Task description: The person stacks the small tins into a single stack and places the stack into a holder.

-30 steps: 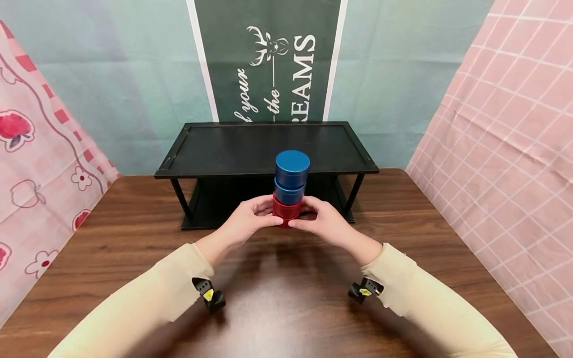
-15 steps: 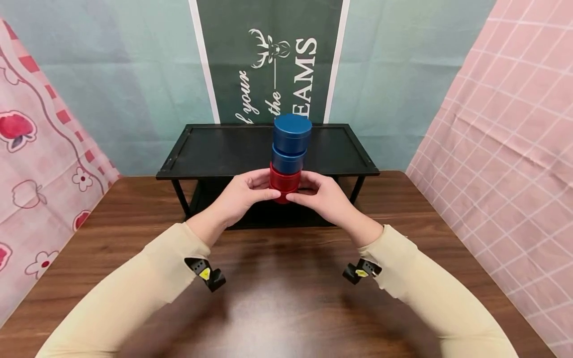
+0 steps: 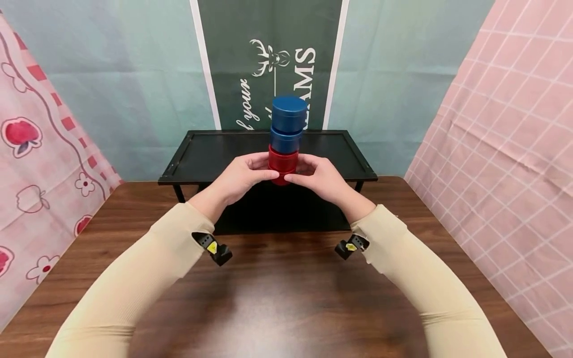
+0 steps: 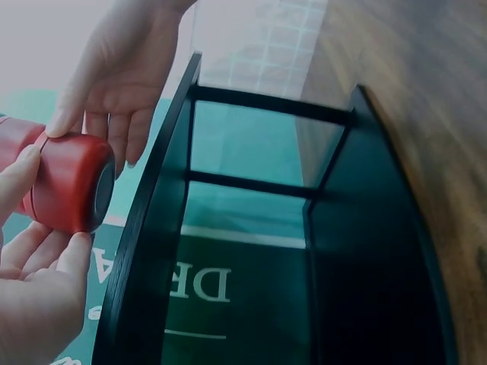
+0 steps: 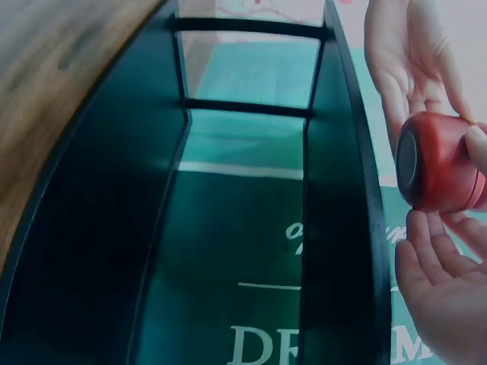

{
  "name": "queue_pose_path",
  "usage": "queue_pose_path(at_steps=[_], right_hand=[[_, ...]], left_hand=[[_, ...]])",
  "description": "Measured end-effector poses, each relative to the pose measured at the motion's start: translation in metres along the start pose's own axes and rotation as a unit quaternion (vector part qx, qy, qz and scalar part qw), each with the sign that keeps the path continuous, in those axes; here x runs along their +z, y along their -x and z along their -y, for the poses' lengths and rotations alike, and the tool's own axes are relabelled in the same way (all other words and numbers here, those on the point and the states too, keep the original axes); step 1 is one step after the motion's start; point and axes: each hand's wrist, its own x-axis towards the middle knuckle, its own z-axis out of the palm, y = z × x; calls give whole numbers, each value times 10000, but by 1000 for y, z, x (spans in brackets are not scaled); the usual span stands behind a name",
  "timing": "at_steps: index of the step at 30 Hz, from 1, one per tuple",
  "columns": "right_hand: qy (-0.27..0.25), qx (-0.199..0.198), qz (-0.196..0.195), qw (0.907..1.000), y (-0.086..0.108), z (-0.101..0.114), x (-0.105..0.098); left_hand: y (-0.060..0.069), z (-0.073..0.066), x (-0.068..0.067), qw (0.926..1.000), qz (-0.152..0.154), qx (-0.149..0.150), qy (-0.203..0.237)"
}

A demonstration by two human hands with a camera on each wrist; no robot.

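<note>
A stack of round metal tins is held upright in the head view, with blue tins (image 3: pixel 288 117) above and red tins (image 3: pixel 283 161) below. My left hand (image 3: pixel 241 176) grips the red lower part from the left, thumb across its front. From the right, my right hand (image 3: pixel 324 180) holds the same part, its thumb close to the other one. Both wrist views show the dark underside of the bottom red tin (image 4: pixel 72 182), off any surface. The stack hovers by the front edge of a black two-tier rack (image 3: pixel 215 156); its exact distance from the top board I cannot tell.
The rack stands at the back of a brown wooden table (image 3: pixel 268 298). Behind it hangs a green cloth with white lettering (image 3: pixel 273 25). Pink cloths flank the table: a fruit-patterned one (image 3: pixel 31 174) on the left, a checked one (image 3: pixel 501 174) on the right.
Both hands have raised the stack from in front of the rack's lower tier to around its top board. The grip looks the same, and the view has tilted slightly upward.
</note>
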Motion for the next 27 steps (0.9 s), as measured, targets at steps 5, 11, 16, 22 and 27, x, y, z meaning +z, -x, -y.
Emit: queue_pose_path(at_steps=[5, 11, 16, 22, 27], right_hand=[[-5, 77, -6, 10000, -14, -9, -2], [51, 248, -81, 9996, -32, -16, -4], [-15, 484, -80, 9988, -39, -19, -2], [-39, 601, -148, 9981, -38, -20, -1], [42, 571, -153, 9982, -39, -21, -2]], left_hand=[[-15, 0, -7, 9993, 10, -264, 246], [-32, 2, -17, 9973, 50, -390, 620], [-41, 6, -22, 9961, 22, -415, 784], [-43, 7, -23, 9967, 81, -485, 644], [-44, 7, -24, 9976, 38, -499, 475]])
